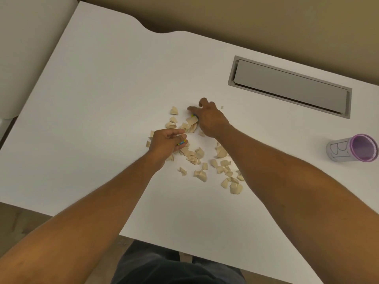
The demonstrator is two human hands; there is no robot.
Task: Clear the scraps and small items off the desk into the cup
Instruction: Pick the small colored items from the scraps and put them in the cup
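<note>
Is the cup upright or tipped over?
Tipped over. The cup lies on its side on the desk, its purple-rimmed mouth facing right and toward the camera. No scraps are visible inside it.

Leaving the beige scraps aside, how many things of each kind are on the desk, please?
Cup: 1
Small coloured items: 2
Lidded hatch: 1
Total: 4
</note>
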